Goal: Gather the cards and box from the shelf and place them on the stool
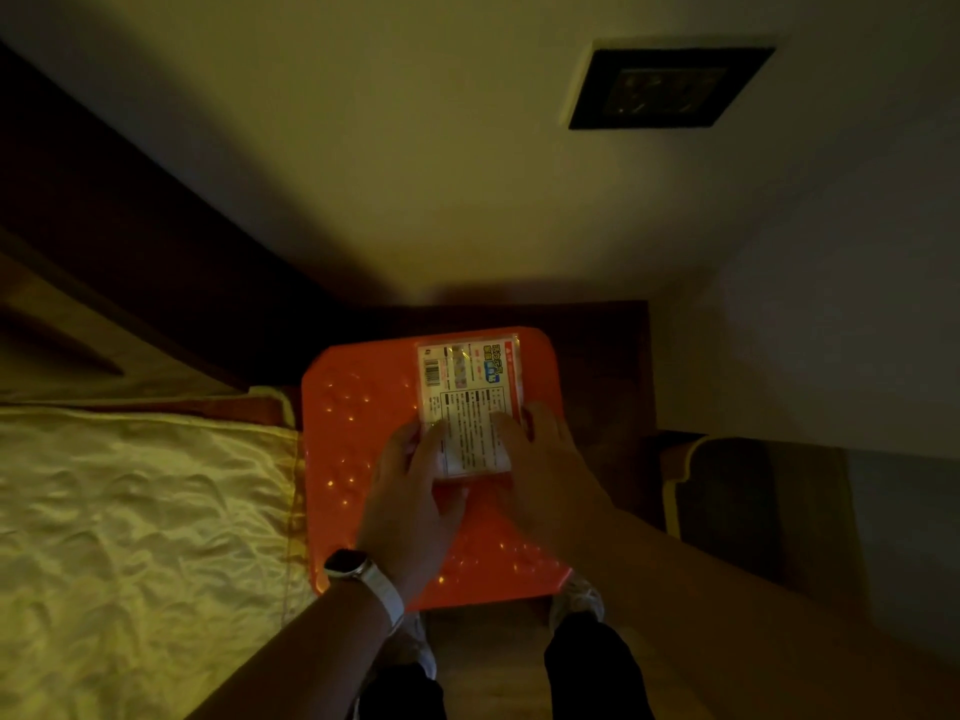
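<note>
An orange plastic stool [363,433] with a dotted top stands on the floor below me. A white printed pack of cards [470,387], in a clear wrapper with a barcode and small text, lies on the stool's far right part. My left hand [410,506], with a watch on the wrist, holds the pack's near left edge. My right hand [540,470] rests fingers on its near right edge. Something small and white [452,467] lies under the pack's near end; whether it is the box I cannot tell.
A bed with a pale quilted cover [135,511] lies close on the left of the stool. A dark wooden headboard [156,252] runs along the wall. A low dark cabinet [737,501] stands right. A black wall socket [670,88] is above. My feet [576,600] are at the stool's near edge.
</note>
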The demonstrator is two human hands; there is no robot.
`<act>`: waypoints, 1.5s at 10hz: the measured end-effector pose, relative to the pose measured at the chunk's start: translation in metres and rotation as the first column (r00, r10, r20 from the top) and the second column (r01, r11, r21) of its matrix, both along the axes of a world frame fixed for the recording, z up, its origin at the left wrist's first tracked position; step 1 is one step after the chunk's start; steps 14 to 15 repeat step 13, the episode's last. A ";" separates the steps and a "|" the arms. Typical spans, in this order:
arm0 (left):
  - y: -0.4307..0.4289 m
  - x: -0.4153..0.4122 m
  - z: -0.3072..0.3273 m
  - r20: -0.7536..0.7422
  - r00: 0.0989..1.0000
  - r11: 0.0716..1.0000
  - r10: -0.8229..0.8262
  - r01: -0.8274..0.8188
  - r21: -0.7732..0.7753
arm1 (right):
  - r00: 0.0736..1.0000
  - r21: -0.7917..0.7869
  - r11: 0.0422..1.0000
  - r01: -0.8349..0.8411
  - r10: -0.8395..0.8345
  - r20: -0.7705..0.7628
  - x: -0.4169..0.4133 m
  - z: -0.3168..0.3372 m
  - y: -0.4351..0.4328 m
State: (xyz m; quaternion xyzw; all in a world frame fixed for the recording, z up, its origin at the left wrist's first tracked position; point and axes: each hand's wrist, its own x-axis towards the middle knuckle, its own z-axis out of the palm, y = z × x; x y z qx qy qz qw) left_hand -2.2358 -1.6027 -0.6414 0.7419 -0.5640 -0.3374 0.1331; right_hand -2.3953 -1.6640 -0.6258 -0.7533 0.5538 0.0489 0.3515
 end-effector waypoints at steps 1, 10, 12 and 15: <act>-0.008 0.010 0.011 -0.060 0.998 0.999 0.033 -0.032 0.012 | 0.998 0.043 0.998 0.043 -0.045 0.046 -0.004 0.008 -0.009; -0.108 0.015 0.012 -0.103 0.987 0.976 0.125 -0.104 0.193 | 0.985 0.029 0.986 0.162 -0.163 0.049 0.021 -0.004 -0.086; -0.084 0.030 0.051 -0.043 0.998 0.994 0.042 -0.038 0.100 | 0.994 -0.108 0.989 0.103 -0.100 0.031 0.014 0.018 -0.072; -0.067 0.042 0.080 0.093 0.991 0.995 -0.099 0.097 0.025 | 0.998 -0.138 0.989 0.052 -0.048 0.033 0.010 0.038 -0.058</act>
